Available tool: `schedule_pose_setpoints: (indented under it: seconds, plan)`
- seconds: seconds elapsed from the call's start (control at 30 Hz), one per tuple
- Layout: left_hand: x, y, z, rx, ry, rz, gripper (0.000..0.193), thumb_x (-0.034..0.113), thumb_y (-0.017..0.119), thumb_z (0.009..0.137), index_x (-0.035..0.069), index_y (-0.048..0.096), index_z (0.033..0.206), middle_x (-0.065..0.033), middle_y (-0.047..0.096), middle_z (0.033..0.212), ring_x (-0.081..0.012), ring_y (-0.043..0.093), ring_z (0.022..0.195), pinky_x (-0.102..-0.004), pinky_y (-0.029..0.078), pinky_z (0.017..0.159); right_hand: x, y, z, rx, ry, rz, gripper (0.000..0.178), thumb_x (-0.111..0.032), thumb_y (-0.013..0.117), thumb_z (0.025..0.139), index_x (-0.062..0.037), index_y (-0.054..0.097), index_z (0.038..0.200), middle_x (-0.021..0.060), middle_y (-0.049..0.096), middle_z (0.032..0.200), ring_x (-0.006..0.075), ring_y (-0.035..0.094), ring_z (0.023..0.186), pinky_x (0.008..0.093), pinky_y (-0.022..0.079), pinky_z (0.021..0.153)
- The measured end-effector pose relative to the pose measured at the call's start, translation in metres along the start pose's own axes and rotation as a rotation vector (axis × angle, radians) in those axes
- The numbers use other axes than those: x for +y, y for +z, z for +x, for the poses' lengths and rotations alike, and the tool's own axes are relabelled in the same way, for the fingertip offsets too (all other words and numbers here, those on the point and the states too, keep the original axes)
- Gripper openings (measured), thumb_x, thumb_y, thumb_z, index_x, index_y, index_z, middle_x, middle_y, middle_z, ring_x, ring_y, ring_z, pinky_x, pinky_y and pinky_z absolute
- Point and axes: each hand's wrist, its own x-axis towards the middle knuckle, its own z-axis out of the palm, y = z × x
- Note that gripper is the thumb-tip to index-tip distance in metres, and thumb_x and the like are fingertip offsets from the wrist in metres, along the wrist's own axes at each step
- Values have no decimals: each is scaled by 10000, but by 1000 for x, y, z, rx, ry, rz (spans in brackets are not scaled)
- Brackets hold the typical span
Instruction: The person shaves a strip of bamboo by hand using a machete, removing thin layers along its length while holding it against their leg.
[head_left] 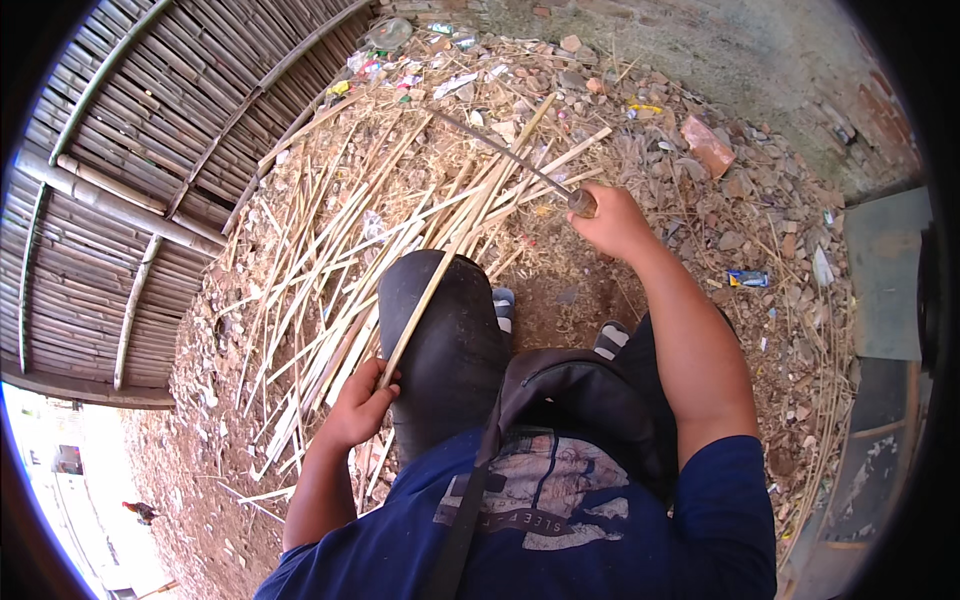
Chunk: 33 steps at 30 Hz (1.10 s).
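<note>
My left hand (365,402), beside my left thigh, is closed around the lower end of a long bamboo strip (424,302). The strip slants up across my knee and away over the other strips. My right hand (616,224) grips the round wooden handle of a knife (512,156), out in front of my right knee. Its long, thin, dark blade points to the far left and passes above the strip's far part; whether they touch, I cannot tell. A loose heap of pale split bamboo strips (335,262) lies on the ground to the left of my legs.
A bamboo-pole wall (165,150) rises at the left, and a rough masonry wall (760,85) stands at the far right. Rubble and litter cover the ground, including a reddish brick chunk (708,146) and a blue packet (748,278). A chicken (140,512) is at the lower left.
</note>
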Motion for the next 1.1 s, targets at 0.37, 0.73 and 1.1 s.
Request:
schedule_pose_setpoints:
  seconds: [0.37, 0.73, 1.1]
  plan:
    - [28, 11, -13, 131, -61, 150, 369, 362, 566, 1038, -3, 621, 1022, -60, 592, 727, -148, 544, 693, -349, 462, 654, -26, 1, -17, -79, -196, -38, 236, -227, 738, 758, -65, 697, 925, 196, 690, 807, 399, 683, 809, 476, 537, 723]
    - [17, 23, 4, 3, -20, 272, 450, 396, 439, 1091, -4, 564, 926, -102, 568, 732, -183, 535, 701, -369, 449, 666, -19, 50, -20, -285, -283, -73, 234, -215, 688, 781, -70, 697, 965, 188, 699, 816, 367, 695, 776, 455, 547, 701]
    - [19, 24, 5, 9, 0, 227, 427, 384, 454, 1083, -3, 560, 937, -150, 583, 729, -253, 569, 698, -402, 460, 671, -31, 49, -26, -323, -173, -66, 260, -171, 656, 783, -73, 710, 1018, 206, 707, 880, 372, 689, 819, 456, 546, 748]
